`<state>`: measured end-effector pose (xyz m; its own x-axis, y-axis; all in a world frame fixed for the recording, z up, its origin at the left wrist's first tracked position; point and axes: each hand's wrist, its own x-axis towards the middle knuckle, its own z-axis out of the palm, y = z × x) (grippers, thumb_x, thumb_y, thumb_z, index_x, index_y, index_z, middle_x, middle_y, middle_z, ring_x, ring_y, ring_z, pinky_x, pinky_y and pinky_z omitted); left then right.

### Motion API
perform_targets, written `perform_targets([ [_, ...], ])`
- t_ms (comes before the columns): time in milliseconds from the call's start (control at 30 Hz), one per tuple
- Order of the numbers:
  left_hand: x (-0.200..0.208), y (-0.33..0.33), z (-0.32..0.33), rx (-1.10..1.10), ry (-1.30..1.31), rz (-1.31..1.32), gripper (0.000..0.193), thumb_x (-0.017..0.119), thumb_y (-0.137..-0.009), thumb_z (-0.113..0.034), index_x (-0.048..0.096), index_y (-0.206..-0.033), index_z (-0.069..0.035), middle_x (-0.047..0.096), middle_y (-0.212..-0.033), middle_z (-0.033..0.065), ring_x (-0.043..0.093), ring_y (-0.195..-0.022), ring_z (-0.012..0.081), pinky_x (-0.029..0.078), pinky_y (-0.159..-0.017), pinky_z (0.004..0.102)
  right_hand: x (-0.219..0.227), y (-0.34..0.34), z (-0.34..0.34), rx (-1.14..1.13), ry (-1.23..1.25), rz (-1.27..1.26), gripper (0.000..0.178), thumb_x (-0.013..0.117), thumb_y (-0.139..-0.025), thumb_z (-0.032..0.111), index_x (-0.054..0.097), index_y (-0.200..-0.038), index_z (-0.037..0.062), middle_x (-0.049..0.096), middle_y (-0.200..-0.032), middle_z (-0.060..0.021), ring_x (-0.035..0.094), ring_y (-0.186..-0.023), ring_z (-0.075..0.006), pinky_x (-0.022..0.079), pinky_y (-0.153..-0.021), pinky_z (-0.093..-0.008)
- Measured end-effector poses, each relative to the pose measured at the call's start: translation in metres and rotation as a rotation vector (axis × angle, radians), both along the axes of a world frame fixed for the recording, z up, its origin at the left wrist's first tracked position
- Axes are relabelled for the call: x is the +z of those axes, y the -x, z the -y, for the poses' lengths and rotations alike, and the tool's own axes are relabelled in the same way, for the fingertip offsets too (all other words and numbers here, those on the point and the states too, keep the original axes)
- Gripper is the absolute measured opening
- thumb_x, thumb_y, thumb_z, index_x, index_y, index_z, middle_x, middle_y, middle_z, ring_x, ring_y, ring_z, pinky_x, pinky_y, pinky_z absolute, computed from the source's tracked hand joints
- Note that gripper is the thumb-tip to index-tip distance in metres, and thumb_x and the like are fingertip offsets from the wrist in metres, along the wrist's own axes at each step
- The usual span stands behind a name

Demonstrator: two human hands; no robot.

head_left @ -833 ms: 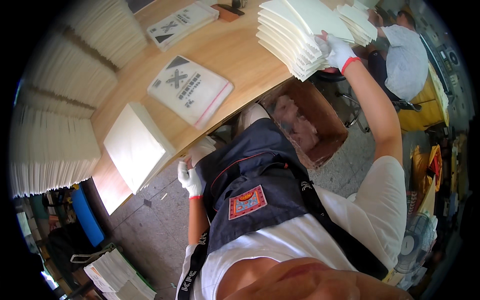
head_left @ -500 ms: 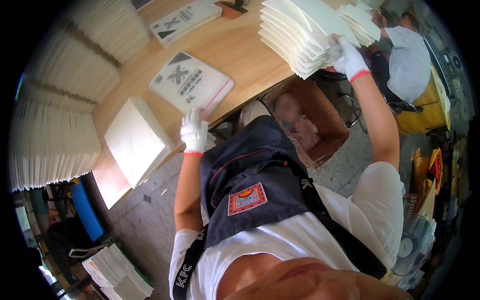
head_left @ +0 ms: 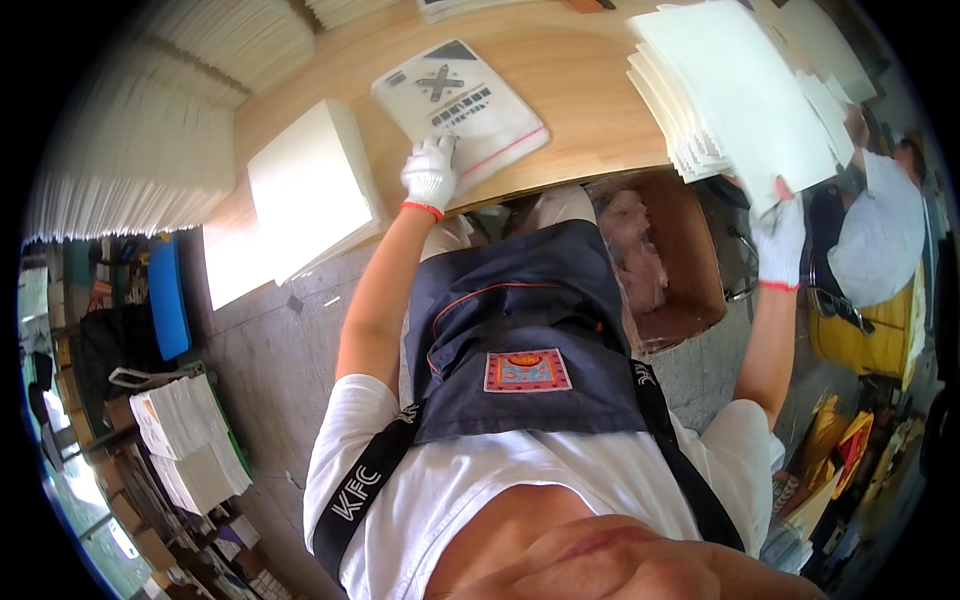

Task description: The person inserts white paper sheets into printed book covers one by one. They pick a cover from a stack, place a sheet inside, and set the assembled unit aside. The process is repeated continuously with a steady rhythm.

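Note:
My right hand (head_left: 778, 240), in a white knit glove with bare fingertips, grips the near edge of a large white paper sheet (head_left: 745, 100). The sheet lies tilted over a staggered stack of folded papers (head_left: 680, 130) at the table's right end. On the table's near edge, my gloved left hand (head_left: 430, 172) has its fingers curled on the lower left part of a clear plastic bag (head_left: 480, 105) with dark print and a pink line. Its fingertips partly blend into the bag. A thick white paper stack (head_left: 305, 185) stands left of that hand.
Tall rows of stacked paper (head_left: 140, 150) line the table's left side. Below the table's right edge stands an open brown carton (head_left: 685, 260) with crumpled plastic inside. A co-worker in a pale shirt (head_left: 880, 225) sits at the far right. More papers (head_left: 190, 430) are piled lower left.
My view has turned right and tipped down. The right hand has drawn the top sheet's near edge toward me, off the stack. The left hand has slid from the bag's edge farther onto it.

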<state>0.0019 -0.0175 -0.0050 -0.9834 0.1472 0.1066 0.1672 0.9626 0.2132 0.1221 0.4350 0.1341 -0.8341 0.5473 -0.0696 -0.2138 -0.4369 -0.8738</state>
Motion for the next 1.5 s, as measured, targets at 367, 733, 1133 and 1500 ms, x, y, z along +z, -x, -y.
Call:
perform_targets([
  [367,-0.011,-0.008,0.010,0.046,-0.224,-0.178,0.012,0.056,-0.077,-0.012,0.060,-0.088,-0.013,0.060,-0.088,0.0081,0.058,-0.084,0.0269,0.049,-0.067,0.0382,-0.121,-0.002,0.116,0.728,0.396,0.400,0.038,0.050,-0.085,0.006,0.044,-0.121,-0.0029,0.057,-0.112,-0.0162,0.061,-0.097,-0.0242,0.053,-0.079,-0.0331],
  [733,0.002,-0.011,0.007,-0.092,-0.676,-0.249,0.024,0.050,-0.075,0.007,0.059,-0.091,-0.007,0.054,-0.081,0.0106,0.054,-0.065,0.0227,0.045,-0.061,0.0295,-0.157,-0.030,0.186,0.540,0.614,0.383,0.017,0.050,-0.088,0.009,0.051,-0.105,0.0120,0.060,-0.092,-0.0071,0.056,-0.053,-0.0131,0.047,-0.043,-0.0215],
  [1133,-0.036,-0.034,-0.087,0.025,-2.236,0.265,0.039,0.057,-0.085,-0.011,0.041,-0.120,-0.008,0.055,-0.103,0.0100,0.059,-0.085,0.0164,0.051,-0.069,0.0283,-0.094,-0.058,0.227,0.748,0.373,0.256,0.030,0.043,-0.093,0.011,0.037,-0.122,0.0046,0.059,-0.093,-0.0148,0.063,-0.066,-0.0204,0.054,-0.054,-0.0303],
  [1500,-0.115,-0.114,-0.104,0.675,-1.791,0.491,0.017,0.055,-0.089,-0.022,0.059,-0.094,-0.007,0.061,-0.084,0.0038,0.059,-0.074,0.0139,0.049,-0.065,0.0288,-0.182,0.000,0.266,0.543,0.420,0.541,0.019,0.037,-0.094,0.006,0.044,-0.111,0.0019,0.051,-0.111,-0.0117,0.057,-0.098,-0.0227,0.056,-0.078,-0.0392],
])
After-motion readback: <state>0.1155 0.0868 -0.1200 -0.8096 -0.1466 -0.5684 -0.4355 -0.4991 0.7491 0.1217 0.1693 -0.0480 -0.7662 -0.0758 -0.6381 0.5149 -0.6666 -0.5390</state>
